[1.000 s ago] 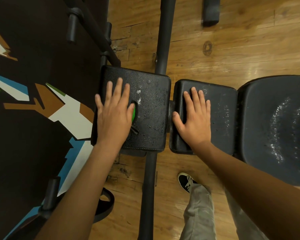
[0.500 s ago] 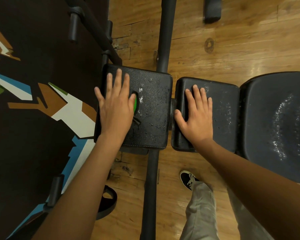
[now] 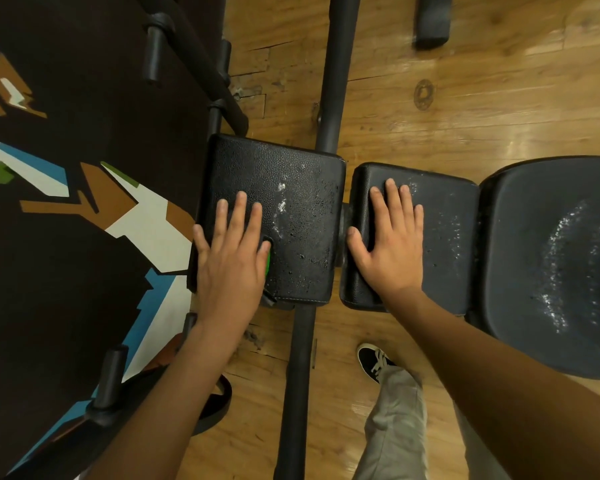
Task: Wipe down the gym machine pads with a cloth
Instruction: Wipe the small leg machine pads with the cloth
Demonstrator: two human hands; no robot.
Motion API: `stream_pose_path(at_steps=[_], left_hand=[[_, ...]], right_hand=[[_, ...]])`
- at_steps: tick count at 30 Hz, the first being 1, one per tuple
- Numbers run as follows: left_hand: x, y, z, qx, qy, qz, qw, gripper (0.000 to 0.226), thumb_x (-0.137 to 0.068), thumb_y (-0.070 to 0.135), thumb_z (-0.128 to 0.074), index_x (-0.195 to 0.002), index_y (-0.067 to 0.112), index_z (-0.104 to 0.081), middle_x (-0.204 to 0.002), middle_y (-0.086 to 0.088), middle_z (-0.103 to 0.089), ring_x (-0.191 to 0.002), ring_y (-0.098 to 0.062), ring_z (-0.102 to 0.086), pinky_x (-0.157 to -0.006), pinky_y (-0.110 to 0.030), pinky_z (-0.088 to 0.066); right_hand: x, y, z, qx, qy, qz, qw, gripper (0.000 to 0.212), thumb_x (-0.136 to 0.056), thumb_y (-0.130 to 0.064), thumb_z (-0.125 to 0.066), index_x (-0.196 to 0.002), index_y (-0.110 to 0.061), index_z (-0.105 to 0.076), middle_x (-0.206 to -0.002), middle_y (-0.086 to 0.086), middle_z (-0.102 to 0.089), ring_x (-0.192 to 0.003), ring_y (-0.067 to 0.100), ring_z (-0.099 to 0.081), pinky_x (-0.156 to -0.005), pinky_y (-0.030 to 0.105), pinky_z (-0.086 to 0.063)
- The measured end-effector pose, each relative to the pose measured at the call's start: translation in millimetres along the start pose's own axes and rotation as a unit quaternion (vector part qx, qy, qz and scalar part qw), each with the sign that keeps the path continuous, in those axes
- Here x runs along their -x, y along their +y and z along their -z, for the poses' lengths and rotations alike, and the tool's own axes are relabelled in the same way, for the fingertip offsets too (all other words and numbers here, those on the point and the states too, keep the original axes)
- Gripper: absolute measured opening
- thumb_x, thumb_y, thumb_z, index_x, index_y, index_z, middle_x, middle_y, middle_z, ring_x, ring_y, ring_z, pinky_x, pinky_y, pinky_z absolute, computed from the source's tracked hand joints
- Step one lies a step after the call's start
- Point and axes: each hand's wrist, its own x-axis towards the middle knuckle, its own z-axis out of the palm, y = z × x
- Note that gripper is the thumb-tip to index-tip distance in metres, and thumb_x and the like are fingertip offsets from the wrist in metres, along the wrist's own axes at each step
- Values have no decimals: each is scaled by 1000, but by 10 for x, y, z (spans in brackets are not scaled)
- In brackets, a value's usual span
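Glossy wooden plank floor (image 3: 482, 126), dark mat (image 3: 59, 289) with blue, white, brown shapes at left.

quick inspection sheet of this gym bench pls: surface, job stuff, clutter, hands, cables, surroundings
surface: left pad and middle pad are black and flecked with droplets; the seat shows wet streaks
job's things: green cloth on the left pad, mostly hidden under the hand, only an edge showing
clutter: nothing seen
grippers: left hand presses flat on the green cloth; right hand rests flat on the middle pad, holding nothing
cables: nothing seen
surroundings: wooden floor; dark patterned mat to the left; black frame bar running under the left pad; a shoe on the floor below
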Motion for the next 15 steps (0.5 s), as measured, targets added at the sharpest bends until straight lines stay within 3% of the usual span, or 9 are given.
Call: stream_pose_path(at_steps=[9,15], left_hand=[[-1210,178,177,-18,25,8,1000,58,-107,35,-38,-160,18,-24,-170,-6,-12,-157,-27,-4,-121,-61,1],[-1733,206,269,-17,-5,-11,1000,59,-107,33,-38,-161,17,-21,-170,-4,-12,-157,-25,-4,-121,-63,3]], right_hand=[[-9,10,-8,6,1,-2,1000,71,-96,-48,-49,-157,-14,-38,-169,9,-22,-158,28,-11,-127,52,-10],[-6,13,-16,5,-1,-2,1000,70,-97,-48,-51,-157,-13,-38,-169,9,-22,-158,28,-11,-127,53,-10]])
